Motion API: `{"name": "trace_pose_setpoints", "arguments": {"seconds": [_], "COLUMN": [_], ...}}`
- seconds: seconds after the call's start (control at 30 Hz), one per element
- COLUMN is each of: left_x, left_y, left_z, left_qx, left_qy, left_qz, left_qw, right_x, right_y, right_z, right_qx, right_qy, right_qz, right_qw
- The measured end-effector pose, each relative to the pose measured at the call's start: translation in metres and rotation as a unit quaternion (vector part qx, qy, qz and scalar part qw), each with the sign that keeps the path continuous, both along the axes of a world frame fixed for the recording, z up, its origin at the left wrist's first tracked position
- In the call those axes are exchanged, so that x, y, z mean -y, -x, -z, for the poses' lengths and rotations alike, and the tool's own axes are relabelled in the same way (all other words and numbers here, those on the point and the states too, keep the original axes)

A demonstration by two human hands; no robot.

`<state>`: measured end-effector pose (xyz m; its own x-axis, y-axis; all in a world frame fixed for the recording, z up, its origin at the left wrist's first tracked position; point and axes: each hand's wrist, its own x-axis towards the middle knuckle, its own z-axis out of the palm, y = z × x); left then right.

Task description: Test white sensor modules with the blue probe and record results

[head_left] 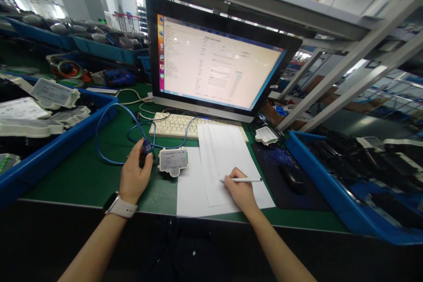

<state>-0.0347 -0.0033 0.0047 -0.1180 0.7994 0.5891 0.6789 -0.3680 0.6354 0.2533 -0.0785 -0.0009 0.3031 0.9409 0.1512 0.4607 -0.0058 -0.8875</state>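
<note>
My left hand (136, 174) is closed around the connector end (147, 145) of a blue cable (112, 108), just above the green mat. Beside it lies a white plastic module (173, 161) with a printed label and green terminals on its side, partly over the paper's edge. In my right hand (240, 188) is a white pen (245, 179), its tip at a printed sheet of paper (228, 154). That sheet overlaps another white sheet (190, 198). The fingertips on the far side of my left hand are partly hidden.
Behind the papers stand a white keyboard (173, 125) and a lit monitor (218, 61). To the right are a mouse (292, 178) on a dark pad, another module (266, 135) and a blue bin (337, 198) of black parts. A blue bin (62, 156) of white modules sits left.
</note>
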Motion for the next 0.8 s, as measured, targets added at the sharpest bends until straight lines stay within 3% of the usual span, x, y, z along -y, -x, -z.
{"name": "trace_pose_setpoints", "arguments": {"seconds": [0.8], "left_x": [-0.0020], "left_y": [0.0026], "left_z": [0.0023], "left_qx": [-0.006], "left_qy": [0.012], "left_qz": [0.000], "left_qw": [1.000], "right_x": [-0.0008], "right_y": [-0.0010], "right_z": [0.0017], "right_qx": [0.006], "right_qy": [-0.015], "right_qz": [0.029], "right_qw": [0.999]}}
